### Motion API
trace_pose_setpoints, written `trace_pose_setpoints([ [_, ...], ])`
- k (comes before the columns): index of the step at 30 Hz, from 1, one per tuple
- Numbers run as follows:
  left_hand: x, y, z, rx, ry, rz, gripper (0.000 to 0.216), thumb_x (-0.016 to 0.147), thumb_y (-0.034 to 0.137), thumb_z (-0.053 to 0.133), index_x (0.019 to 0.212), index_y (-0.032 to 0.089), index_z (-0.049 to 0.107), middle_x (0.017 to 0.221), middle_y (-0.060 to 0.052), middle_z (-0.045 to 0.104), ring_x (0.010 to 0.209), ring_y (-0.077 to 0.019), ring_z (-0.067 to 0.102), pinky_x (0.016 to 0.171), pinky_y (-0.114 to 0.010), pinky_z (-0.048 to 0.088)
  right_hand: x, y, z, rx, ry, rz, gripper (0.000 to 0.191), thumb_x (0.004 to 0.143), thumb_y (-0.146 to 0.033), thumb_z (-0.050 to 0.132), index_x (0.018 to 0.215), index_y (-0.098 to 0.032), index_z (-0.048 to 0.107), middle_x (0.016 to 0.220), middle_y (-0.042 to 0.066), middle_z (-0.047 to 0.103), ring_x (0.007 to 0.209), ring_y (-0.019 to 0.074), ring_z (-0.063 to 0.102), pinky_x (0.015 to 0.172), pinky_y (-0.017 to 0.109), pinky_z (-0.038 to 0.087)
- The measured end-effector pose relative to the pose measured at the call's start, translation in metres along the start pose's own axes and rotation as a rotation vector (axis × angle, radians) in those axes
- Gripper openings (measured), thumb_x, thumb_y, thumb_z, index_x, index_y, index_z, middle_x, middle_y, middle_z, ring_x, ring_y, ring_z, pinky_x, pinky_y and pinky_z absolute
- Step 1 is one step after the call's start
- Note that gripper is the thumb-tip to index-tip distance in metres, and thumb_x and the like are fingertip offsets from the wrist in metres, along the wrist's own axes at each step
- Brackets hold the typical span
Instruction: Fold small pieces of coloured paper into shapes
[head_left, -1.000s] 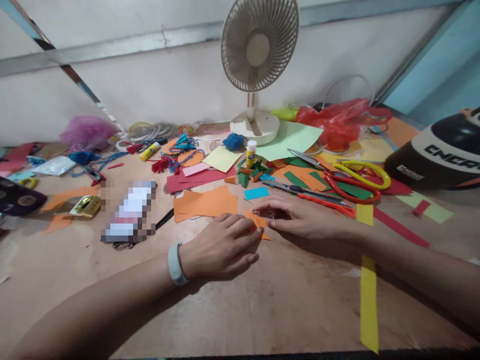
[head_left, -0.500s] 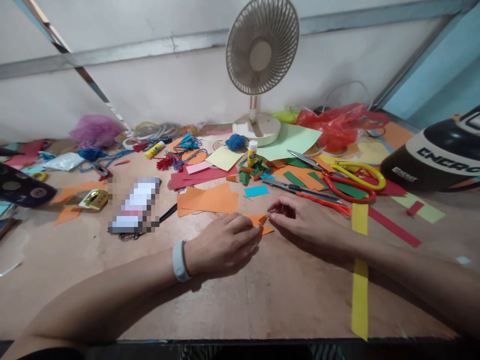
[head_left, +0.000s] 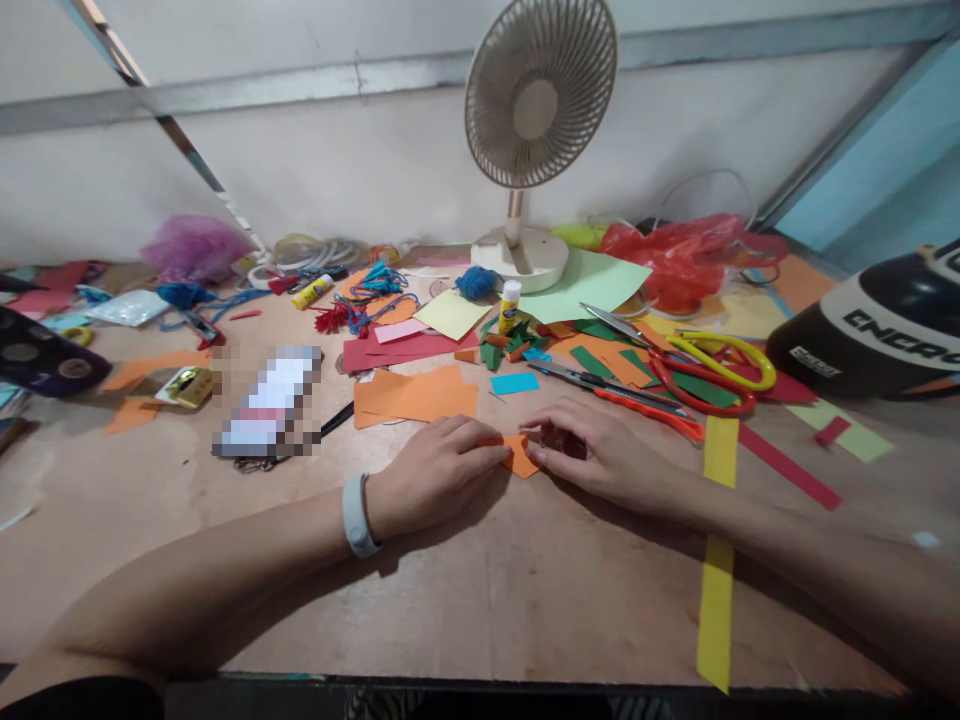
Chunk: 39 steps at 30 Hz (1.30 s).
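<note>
Both my hands rest on a wooden table (head_left: pixel 525 590) around a small orange paper piece (head_left: pixel 519 455). My left hand (head_left: pixel 435 475), with a grey band on its wrist, pinches the piece's left side with curled fingers. From the right, my right hand (head_left: pixel 596 450) pinches the same piece with fingertips closed on its edge. Most of the piece is hidden under the fingers. Just behind my left hand lies a larger orange sheet (head_left: pixel 416 395).
Red-handled scissors (head_left: pixel 637 385) and yellow-handled scissors (head_left: pixel 697 345) lie right of my hands among paper scraps. A glue stick (head_left: pixel 510 307) and a white fan (head_left: pixel 536 150) stand behind. A yellow strip (head_left: pixel 716 560), black helmet (head_left: pixel 877 325) and blurred card (head_left: pixel 266 400) are nearby.
My hands have drawn closer together on the orange piece. The right hand's flat fingers have curled into a pinch, and the piece now looks smaller, folded between both hands.
</note>
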<state>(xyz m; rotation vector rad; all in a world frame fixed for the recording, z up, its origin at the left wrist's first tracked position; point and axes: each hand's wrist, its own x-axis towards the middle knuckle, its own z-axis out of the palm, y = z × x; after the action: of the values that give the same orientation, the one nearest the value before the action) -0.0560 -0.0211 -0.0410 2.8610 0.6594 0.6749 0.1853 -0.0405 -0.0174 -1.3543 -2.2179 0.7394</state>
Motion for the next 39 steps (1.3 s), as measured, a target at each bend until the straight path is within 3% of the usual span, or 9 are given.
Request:
trace_pose_setpoints([
  [7,-0.001,0.001,0.001,0.039,0.037,-0.032,0.024,0.102,0.029,0.047,0.104,0.017,0.068,0.088,-0.006,0.065,0.074,-0.0156,0.059,0.063,-0.028,0.049,-0.003,0.000,-0.009,-0.034,0.006,0.224,0.022,0.092,-0.042,0.057,0.095,-0.022,0.066,0.083,0.002,0.067,0.067,0.0155,0.058,0.057,0.029,0.043],
  [14,-0.004,0.002,0.002,-0.038,0.137,0.001,0.022,0.102,0.024,0.046,0.116,0.017,0.062,0.082,-0.003,0.067,0.070,-0.0127,0.061,0.061,-0.025,0.048,0.000,0.008,0.000,-0.119,0.009,0.034,0.028,0.091,-0.042,0.062,0.104,-0.019,0.069,0.100,0.009,0.068,0.086,0.0215,0.062,0.072,0.034,0.048],
  [17,-0.003,0.001,0.003,0.031,0.228,-0.036,0.029,0.099,0.025,0.051,0.126,0.016,0.057,0.099,-0.008,0.069,0.085,-0.0164,0.064,0.071,-0.029,0.052,0.001,0.010,0.001,-0.059,-0.002,-0.002,0.025,0.093,-0.041,0.060,0.105,-0.020,0.069,0.101,0.008,0.068,0.091,0.0222,0.061,0.079,0.036,0.050],
  [19,-0.001,0.000,0.003,0.039,0.178,-0.061,0.028,0.099,0.029,0.053,0.123,0.016,0.060,0.108,-0.010,0.068,0.092,-0.0187,0.064,0.077,-0.033,0.053,0.001,0.011,0.001,-0.034,-0.004,-0.001,0.024,0.093,-0.040,0.061,0.105,-0.021,0.069,0.101,0.008,0.068,0.093,0.0224,0.061,0.080,0.037,0.050],
  [23,0.000,0.001,0.000,-0.013,0.021,-0.034,0.021,0.101,0.027,0.050,0.105,0.019,0.069,0.102,-0.006,0.070,0.087,-0.0173,0.063,0.075,-0.032,0.052,0.002,0.012,0.005,-0.007,0.030,0.012,0.025,0.091,-0.037,0.062,0.110,-0.021,0.067,0.107,0.009,0.067,0.092,0.0215,0.062,0.075,0.035,0.051],
  [27,-0.001,0.004,-0.002,-0.023,0.018,-0.026,0.021,0.101,0.026,0.050,0.101,0.018,0.069,0.102,-0.006,0.071,0.087,-0.0177,0.063,0.074,-0.031,0.050,0.005,0.013,0.011,-0.001,0.072,-0.051,0.026,0.093,-0.037,0.060,0.112,-0.021,0.066,0.110,0.009,0.065,0.099,0.0224,0.060,0.083,0.038,0.051],
  [30,-0.002,0.005,-0.002,-0.035,0.002,-0.006,0.029,0.098,0.042,0.055,0.101,0.017,0.068,0.103,-0.008,0.069,0.089,-0.0197,0.062,0.075,-0.034,0.050,0.008,0.013,0.013,-0.022,0.072,-0.060,0.022,0.090,-0.038,0.064,0.104,-0.021,0.067,0.102,0.008,0.064,0.095,0.0225,0.059,0.081,0.038,0.050],
  [33,-0.003,0.004,-0.001,-0.024,-0.016,0.013,0.039,0.095,0.054,0.057,0.101,0.017,0.066,0.103,-0.009,0.068,0.089,-0.0213,0.061,0.074,-0.035,0.050,0.009,0.013,0.012,-0.010,0.062,-0.031,0.014,0.090,-0.034,0.065,0.096,-0.021,0.066,0.098,0.006,0.064,0.093,0.0219,0.059,0.080,0.037,0.049],
  [39,-0.003,0.002,0.000,-0.025,-0.023,0.011,0.040,0.095,0.055,0.055,0.101,0.017,0.066,0.104,-0.009,0.067,0.088,-0.0204,0.060,0.074,-0.034,0.049,0.008,0.005,0.009,0.167,0.022,0.098,0.004,0.088,-0.025,0.063,0.089,-0.021,0.064,0.092,0.004,0.066,0.083,0.0176,0.060,0.072,0.031,0.049],
])
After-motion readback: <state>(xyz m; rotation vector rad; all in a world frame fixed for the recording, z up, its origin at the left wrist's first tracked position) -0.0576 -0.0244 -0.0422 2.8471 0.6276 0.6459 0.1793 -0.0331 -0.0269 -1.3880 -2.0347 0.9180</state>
